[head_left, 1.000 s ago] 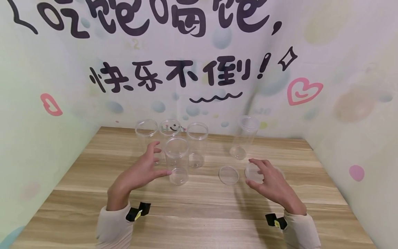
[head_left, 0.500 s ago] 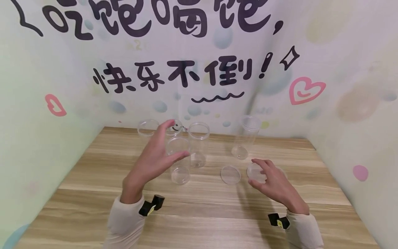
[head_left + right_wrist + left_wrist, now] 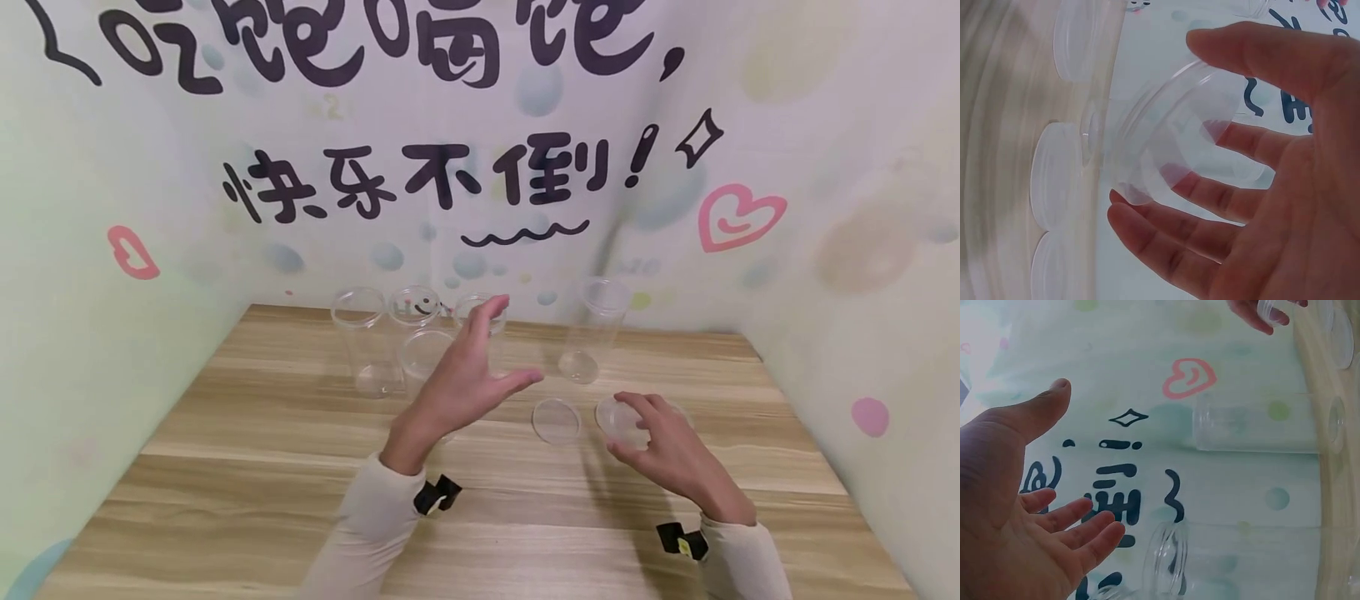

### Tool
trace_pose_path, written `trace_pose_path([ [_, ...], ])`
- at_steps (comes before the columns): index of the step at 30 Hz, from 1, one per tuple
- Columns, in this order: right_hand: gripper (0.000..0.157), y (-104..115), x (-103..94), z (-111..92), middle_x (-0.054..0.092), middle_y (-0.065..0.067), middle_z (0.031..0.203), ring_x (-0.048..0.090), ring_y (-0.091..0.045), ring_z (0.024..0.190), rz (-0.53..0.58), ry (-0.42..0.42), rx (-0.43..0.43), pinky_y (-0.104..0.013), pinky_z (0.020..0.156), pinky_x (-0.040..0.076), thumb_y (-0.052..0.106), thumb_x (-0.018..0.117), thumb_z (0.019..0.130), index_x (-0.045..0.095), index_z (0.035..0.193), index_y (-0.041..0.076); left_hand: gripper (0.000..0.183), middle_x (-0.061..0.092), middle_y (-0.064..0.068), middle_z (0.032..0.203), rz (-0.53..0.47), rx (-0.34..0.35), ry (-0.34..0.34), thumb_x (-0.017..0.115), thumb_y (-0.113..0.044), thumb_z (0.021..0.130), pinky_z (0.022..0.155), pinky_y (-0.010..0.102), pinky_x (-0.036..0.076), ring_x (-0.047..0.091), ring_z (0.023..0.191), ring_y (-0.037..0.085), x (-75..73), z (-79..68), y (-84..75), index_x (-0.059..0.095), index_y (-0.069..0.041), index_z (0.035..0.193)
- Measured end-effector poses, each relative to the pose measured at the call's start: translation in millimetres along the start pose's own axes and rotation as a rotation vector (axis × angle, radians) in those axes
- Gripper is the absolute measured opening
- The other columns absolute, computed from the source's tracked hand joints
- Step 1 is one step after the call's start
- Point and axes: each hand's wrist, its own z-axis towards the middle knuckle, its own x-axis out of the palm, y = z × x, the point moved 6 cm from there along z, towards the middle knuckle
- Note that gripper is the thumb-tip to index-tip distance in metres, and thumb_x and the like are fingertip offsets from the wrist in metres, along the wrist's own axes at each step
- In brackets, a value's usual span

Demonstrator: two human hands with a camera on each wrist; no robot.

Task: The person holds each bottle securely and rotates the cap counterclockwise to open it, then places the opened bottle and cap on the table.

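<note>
My left hand (image 3: 461, 383) is raised with spread fingers in front of several clear plastic jars, nothing held in it. It partly hides the front jar (image 3: 422, 354) and the jar behind it to the right (image 3: 491, 312). To its right a single clear jar (image 3: 592, 329) stands upright and open-topped near the wall. My right hand (image 3: 671, 454) hovers over the right side of the table. Between its thumb and fingers it pinches a clear round lid (image 3: 1175, 119), best seen in the right wrist view.
Two more open jars stand at the back left, one at the far left (image 3: 360, 342) and one beside it (image 3: 414, 310). Flat on the wooden table (image 3: 247, 500) lie loose lids, among them a lid (image 3: 557, 421) near the middle. A printed wall (image 3: 420, 250) closes off the back.
My left hand has moved to the right, from beside the left jars across the front of the cluster toward the single jar. My right hand has shifted slightly right and down.
</note>
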Motion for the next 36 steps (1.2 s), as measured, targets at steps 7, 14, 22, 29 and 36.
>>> trace_pose_path([
  [7,0.06,-3,0.3,-2,0.055,-0.023,0.129,0.065,-0.042,0.102,-0.001,-0.005,-0.011,-0.051,0.075,0.055,0.026,0.076,0.085,0.052,0.137,0.006,0.102,0.033,0.009,0.157,-0.052,-0.077,0.071,0.083,-0.035,0.08,0.114,0.044,0.036,0.036,0.143,0.025,36.1,19.7,7.4,0.018,-0.01,0.155],
  [14,0.06,-5,0.8,-4,0.054,-0.025,0.128,0.065,-0.042,0.1,-0.001,0.003,-0.015,-0.05,0.074,0.055,0.024,0.077,0.085,0.052,0.136,0.006,0.105,0.034,0.014,0.156,-0.058,-0.14,0.099,0.082,-0.039,0.08,0.109,0.047,0.041,0.04,0.141,0.029,67.9,38.7,16.1,0.014,-0.014,0.156],
  [22,0.06,-5,2.3,-7,0.057,-0.021,0.121,0.065,-0.039,0.1,0.012,0.017,-0.014,-0.046,0.073,0.055,0.026,0.076,0.085,0.051,0.136,0.005,0.109,0.029,0.011,0.159,-0.04,-0.245,0.12,0.082,-0.045,0.079,0.109,0.047,0.041,0.043,0.138,0.032,96.5,56.9,38.5,0.012,-0.019,0.158],
  [29,0.06,-8,-1.1,-12,0.055,-0.021,0.124,0.064,-0.042,0.102,0.032,0.006,0.002,-0.044,0.071,0.056,0.025,0.077,0.084,0.051,0.135,0.006,0.112,0.026,0.011,0.16,-0.031,-0.226,0.16,0.082,-0.048,0.077,0.109,0.047,0.041,0.041,0.139,0.032,118.6,70.2,49.3,0.011,-0.017,0.159],
  [36,0.059,-10,-1.0,-12,0.055,-0.023,0.125,0.063,-0.044,0.104,0.042,0.0,0.004,-0.044,0.071,0.056,0.024,0.078,0.084,0.051,0.134,0.007,0.114,0.024,0.013,0.16,-0.036,-0.263,0.183,0.082,-0.047,0.078,0.111,0.046,0.039,0.041,0.139,0.033,127.4,81.0,61.4,0.009,-0.014,0.158],
])
